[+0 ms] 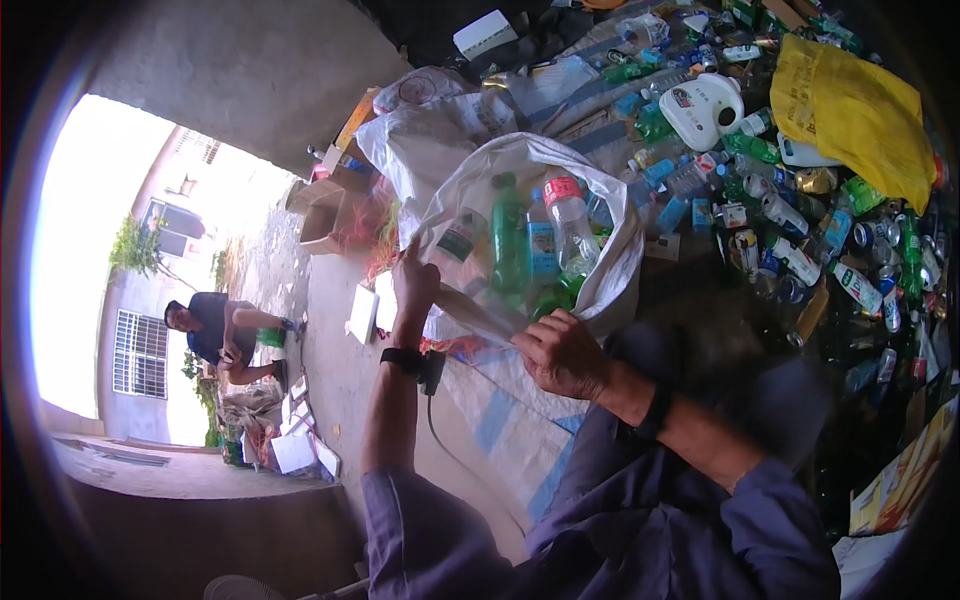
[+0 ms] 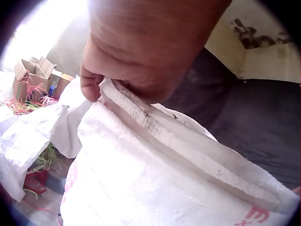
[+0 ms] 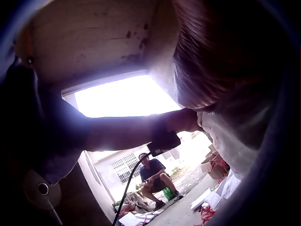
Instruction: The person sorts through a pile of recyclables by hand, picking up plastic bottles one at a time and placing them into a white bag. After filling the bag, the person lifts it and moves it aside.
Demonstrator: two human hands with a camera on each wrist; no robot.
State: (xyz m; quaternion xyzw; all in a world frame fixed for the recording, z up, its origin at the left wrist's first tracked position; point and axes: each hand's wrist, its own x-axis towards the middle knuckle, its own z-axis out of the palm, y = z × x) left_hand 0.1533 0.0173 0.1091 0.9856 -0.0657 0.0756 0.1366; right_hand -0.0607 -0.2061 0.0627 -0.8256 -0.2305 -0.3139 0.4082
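Observation:
A white woven sack [image 1: 624, 290] stands with its mouth wide, holding a green bottle [image 1: 507, 240], a clear bottle with a red label [image 1: 570, 225] and several others. My left hand [image 1: 414, 285] grips the rim at the left; in the left wrist view, that hand [image 2: 136, 52] has its fingers curled over the folded edge of the sack [image 2: 127, 160]. My right hand [image 1: 562, 357] pinches the near rim. In the right wrist view the right hand [image 3: 202, 61] is dark and its fingertips are hidden.
Bottles and cans lie heaped at the right, with a white jug [image 1: 700, 112] and a yellow sack [image 1: 850, 115]. Cardboard boxes [image 1: 325, 205] stand beyond the sack. A person [image 1: 210, 325] sits outside at the left, near flattened white pieces [image 1: 293, 450]. A cable hangs by my left wrist.

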